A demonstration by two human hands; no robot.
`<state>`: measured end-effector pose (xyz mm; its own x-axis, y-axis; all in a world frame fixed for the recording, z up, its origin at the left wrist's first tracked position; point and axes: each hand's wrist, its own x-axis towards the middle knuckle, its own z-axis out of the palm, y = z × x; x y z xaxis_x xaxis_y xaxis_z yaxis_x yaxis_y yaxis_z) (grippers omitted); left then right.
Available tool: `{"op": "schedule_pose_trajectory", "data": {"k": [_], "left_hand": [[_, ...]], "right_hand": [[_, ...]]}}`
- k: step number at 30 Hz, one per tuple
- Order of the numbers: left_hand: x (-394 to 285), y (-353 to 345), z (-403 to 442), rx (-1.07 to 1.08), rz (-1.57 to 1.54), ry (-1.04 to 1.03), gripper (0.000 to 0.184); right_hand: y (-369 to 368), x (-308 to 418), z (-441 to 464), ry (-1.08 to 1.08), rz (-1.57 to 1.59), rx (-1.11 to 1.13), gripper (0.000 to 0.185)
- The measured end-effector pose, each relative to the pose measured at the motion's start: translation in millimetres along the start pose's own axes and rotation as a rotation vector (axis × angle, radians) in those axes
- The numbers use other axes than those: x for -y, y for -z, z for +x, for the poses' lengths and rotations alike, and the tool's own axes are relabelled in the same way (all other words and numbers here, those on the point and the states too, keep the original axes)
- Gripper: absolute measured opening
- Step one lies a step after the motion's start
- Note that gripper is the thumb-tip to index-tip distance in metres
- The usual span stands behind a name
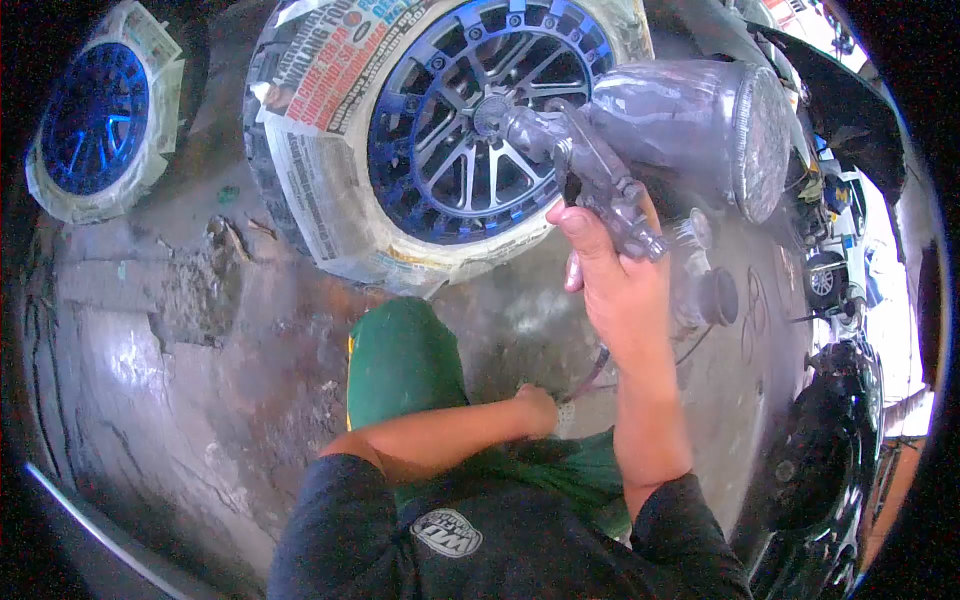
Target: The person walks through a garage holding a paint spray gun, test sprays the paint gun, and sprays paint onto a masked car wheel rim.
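- Tipping the grey metal spray gun point(590, 170) further could make its large grey cylindrical cup point(690, 125) leak at the rim; the cup leans out to the right, and its weight could twist the grip
- The right hand point(610, 265) is wrapped around the gun's handle; whether the trigger is drawn, I cannot tell; an early squeeze could leave a heavy blot
- The gun's nozzle points at the blue-and-silver spoked rim point(475, 120), near the middle of the concrete floor's point(270, 400) far edge; the gap is hard to judge, so a short reach could knock a spoke or cause runs
- The printed newspaper masking point(330, 200) surrounds that rim; a loose lower edge could flap in the air stream and touch wet paint
- The left hand point(535, 410) looks closed around a dark flexible hose point(593, 375); slack there could drag over the floor or pull the gun off line
- The green-clad knee point(405, 355) is near the masked tyre; leaning forward could nudge it
- Drifting spray could reach the smaller blue rim point(95, 118), towards the floor's far left corner, or the glossy black car body point(825, 450) along its right edge
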<state>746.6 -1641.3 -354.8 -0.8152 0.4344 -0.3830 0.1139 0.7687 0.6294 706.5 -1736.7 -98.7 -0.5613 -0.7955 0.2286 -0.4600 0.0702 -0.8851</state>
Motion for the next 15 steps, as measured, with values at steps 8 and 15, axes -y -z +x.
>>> {"op": "schedule_pose_trajectory", "data": {"k": [8, 15], "left_hand": [[-16.3, -49.4, 40.2, 0.209, 0.151, 0.055, 0.045], [-33.2, -59.6, 37.5, 0.285, 0.22, -0.058, 0.046]], "right_hand": [[-12.2, -24.8, -22.8, -0.07, -0.133, 0.165, 0.05], [-8.7, -57.1, -50.8, -0.042, -0.251, 0.275, 0.052]]}}
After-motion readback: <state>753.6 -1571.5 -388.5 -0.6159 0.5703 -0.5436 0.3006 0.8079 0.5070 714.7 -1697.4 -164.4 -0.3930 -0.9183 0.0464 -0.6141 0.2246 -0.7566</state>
